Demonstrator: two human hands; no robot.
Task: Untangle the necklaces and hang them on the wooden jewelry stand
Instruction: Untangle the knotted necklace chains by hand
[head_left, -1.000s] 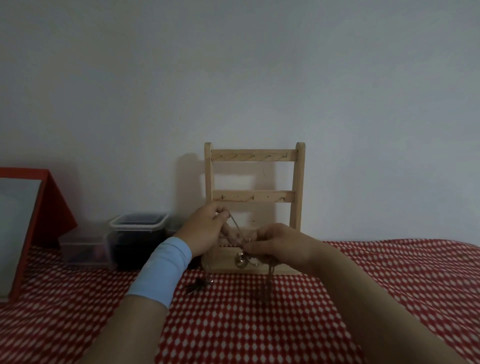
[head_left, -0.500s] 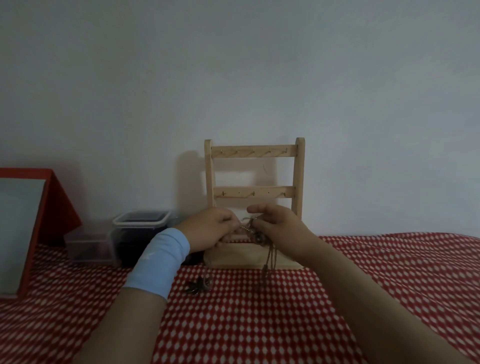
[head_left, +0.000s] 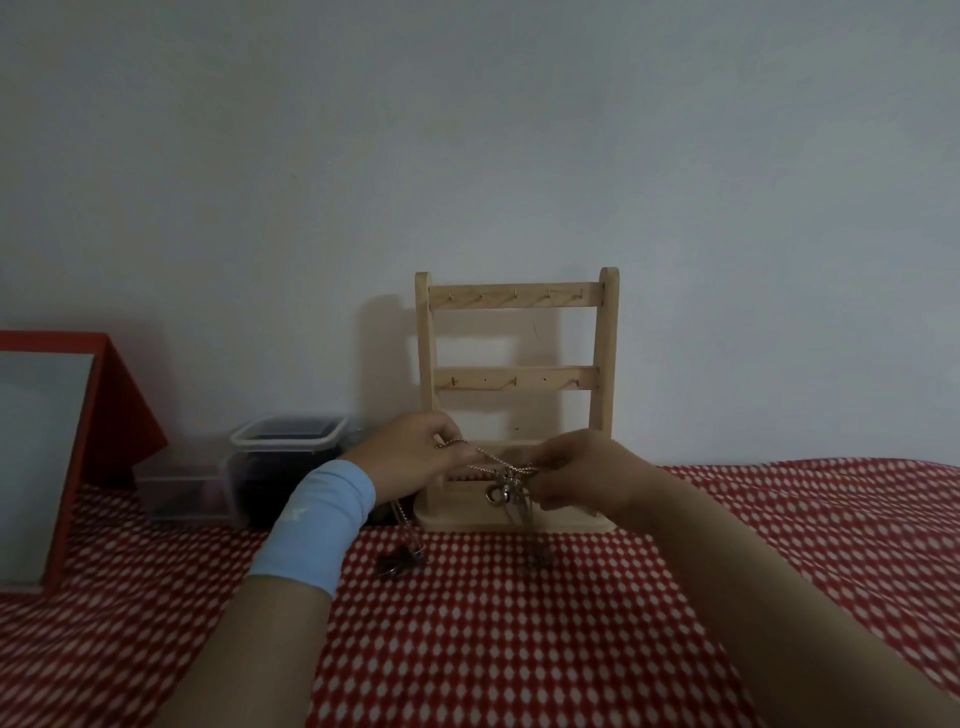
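Left hand (head_left: 415, 457) pinches one chain, right hand (head_left: 582, 478) pinches the knotted necklaces (head_left: 506, 483), both grips closed tight. They've drawn apart since a moment ago, and the chain is now taut (knot loosening, I'd judge). Wooden jewelry stand (head_left: 608, 364) is just behind, hooks bare. Open red-checked cloth (head_left: 519, 623) lies in front, plastic containers (head_left: 285, 467) to the left.

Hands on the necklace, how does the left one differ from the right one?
The left hand has a light blue wristband; the right hand has a bare wrist. The left hand pinches the chain higher, the right hand lower, beside the tangle. Both pinch the chain.
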